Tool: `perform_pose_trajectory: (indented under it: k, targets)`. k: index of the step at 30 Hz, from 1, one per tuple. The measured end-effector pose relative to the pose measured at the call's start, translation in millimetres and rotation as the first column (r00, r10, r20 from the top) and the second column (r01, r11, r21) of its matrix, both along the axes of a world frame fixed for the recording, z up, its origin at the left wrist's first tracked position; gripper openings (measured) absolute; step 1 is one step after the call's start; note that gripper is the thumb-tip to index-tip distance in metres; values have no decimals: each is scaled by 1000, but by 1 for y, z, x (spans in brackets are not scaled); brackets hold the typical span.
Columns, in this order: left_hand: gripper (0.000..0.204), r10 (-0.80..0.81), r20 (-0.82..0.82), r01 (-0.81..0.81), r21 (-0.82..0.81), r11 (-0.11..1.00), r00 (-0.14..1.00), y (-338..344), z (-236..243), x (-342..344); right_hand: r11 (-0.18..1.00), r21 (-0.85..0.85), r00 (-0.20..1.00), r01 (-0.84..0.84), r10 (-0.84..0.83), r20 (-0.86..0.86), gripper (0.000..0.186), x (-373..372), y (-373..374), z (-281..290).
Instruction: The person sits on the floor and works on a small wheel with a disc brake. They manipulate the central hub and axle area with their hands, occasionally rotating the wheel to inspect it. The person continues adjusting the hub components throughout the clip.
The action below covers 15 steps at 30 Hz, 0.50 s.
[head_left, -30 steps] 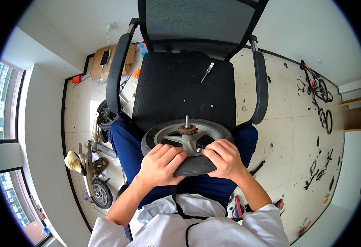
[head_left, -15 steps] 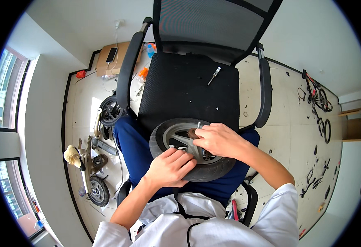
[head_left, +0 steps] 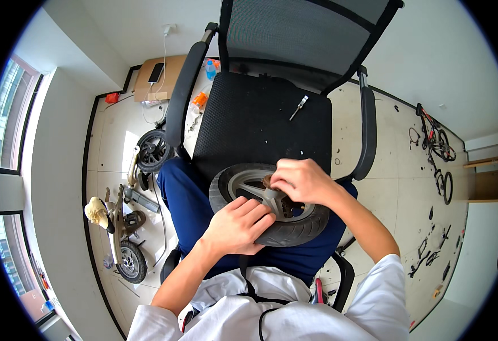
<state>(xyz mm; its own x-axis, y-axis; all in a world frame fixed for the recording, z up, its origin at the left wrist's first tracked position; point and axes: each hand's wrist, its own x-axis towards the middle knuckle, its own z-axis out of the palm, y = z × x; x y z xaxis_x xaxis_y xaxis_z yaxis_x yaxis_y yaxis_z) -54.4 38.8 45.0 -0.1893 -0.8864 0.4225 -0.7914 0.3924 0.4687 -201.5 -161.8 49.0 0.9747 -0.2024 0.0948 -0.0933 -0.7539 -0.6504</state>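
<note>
A small scooter-type wheel (head_left: 226, 181) with a black tyre and grey spokes lies tilted across my lap, against the front of the chair seat. My left hand (head_left: 240, 224) is wrapped over its near side, fingers on the rim and tyre. Over the far right of the hub, my right hand (head_left: 303, 181) is closed with fingers bent in a pinch. Whatever is between those fingertips is hidden. A rusty brown round part (head_left: 268, 181) sits at the hub beside them. On the black chair seat (head_left: 243, 125) rests a slim metal tool (head_left: 299, 107) with a pale handle.
Armrests (head_left: 182, 94) flank the seat. On the floor at left lie a partly dismantled scooter frame (head_left: 115, 219) and another wheel (head_left: 155, 150). A cardboard box (head_left: 172, 73) with a phone (head_left: 156, 73) stands behind. Bicycle parts (head_left: 439, 142) are scattered along the right.
My right hand has shifted slightly up and right at the hub, its fingers curled more. The metal shaft that stuck up beside its fingers no longer shows. My left hand keeps its hold.
</note>
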Motion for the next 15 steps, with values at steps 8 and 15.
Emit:
perform_pose_trajectory:
  k: [8, 15]
  targets:
    - [49, 6, 6, -6, 13, 1000, 1000, -1, 1, -1, 946, 122, 948, 301, -311, 66, 6, -25, -15, 19]
    - [47, 1, -31, -1, 11, 1000, 1000, -8, 6, 7, 882, 207, 902, 424, -431, -11, 9, -69, -14, 7]
